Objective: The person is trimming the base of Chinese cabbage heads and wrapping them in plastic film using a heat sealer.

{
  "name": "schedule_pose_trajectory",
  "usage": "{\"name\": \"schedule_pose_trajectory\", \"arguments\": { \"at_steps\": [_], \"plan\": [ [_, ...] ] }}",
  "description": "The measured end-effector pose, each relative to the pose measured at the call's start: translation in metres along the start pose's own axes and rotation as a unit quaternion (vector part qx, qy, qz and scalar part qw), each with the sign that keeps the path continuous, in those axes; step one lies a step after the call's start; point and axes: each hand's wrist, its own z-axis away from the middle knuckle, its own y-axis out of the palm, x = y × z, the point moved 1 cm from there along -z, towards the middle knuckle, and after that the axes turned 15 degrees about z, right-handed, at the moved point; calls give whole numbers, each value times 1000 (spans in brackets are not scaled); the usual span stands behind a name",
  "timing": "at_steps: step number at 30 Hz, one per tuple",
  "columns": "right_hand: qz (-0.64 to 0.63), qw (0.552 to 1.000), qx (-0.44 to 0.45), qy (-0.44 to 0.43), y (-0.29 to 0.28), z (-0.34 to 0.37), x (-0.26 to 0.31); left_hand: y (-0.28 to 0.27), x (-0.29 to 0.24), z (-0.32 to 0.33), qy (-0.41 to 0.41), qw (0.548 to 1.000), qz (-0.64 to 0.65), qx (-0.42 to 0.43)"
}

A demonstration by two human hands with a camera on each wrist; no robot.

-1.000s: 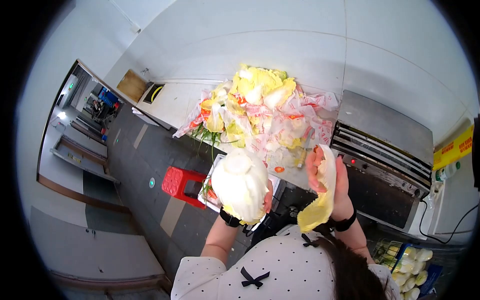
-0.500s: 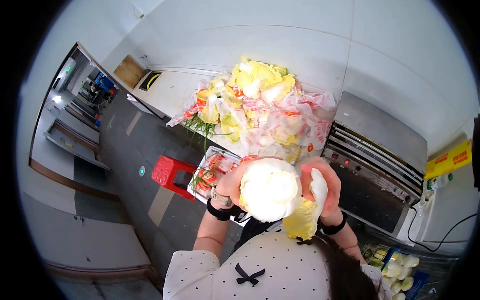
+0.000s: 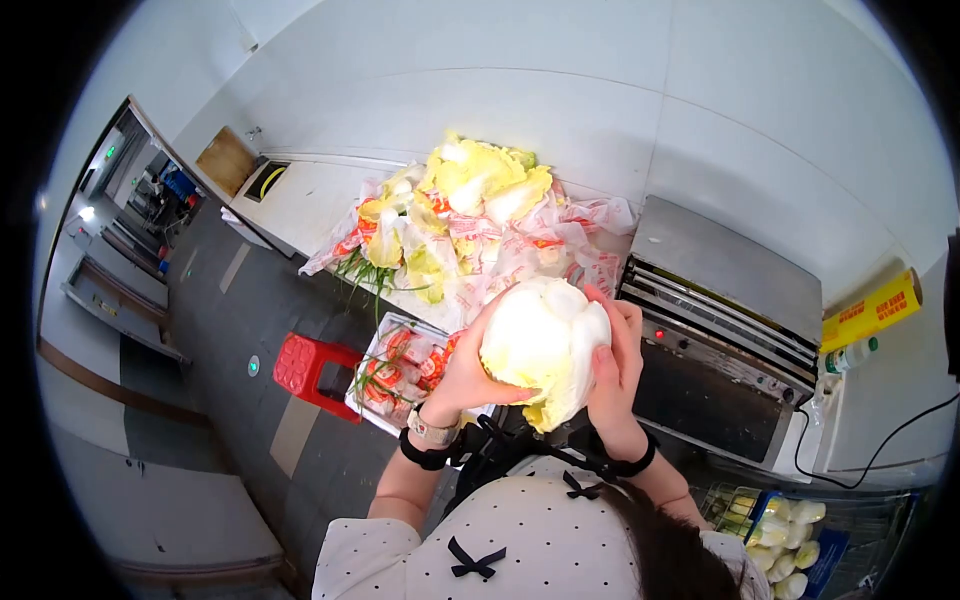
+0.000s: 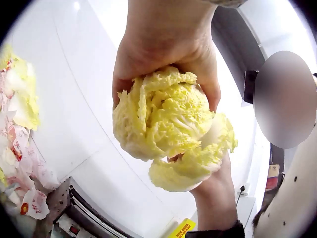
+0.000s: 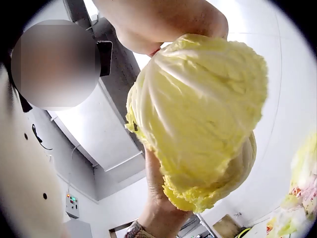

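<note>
- Head: the cabbage (image 3: 530, 325) is held in mid-air, left grip (image 3: 466, 368) curled round one side, right grip (image 3: 618, 375) opposite, palms inward.
- Left wrist: it looks dense, probably weighty and firm; best cradled round the belly.
- Right wrist: the right grip holds a loose leaf (image 5: 208, 104), likely floppy, easily torn; pinch its stiffer pale rib.
</note>
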Motion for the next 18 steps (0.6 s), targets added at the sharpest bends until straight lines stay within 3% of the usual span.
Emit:
{"name": "schedule_pose_trajectory", "arguments": {
  "at_steps": [7, 10, 13, 18],
  "plan": [
    [70, 996, -31, -49, 10, 1, 4, 8, 3, -2, 99, 991, -83, -44],
    [-86, 996, -20, -7, 18, 5, 9, 18, 2, -1, 128, 982, -124, -65],
    [22, 997, -4, -67, 19, 13, -6, 18, 6, 0, 125, 975, -168, -76],
    [-14, 998, -22, -59, 25, 13, -4, 33, 2, 1, 125, 964, -194, -135]
  ]
}}
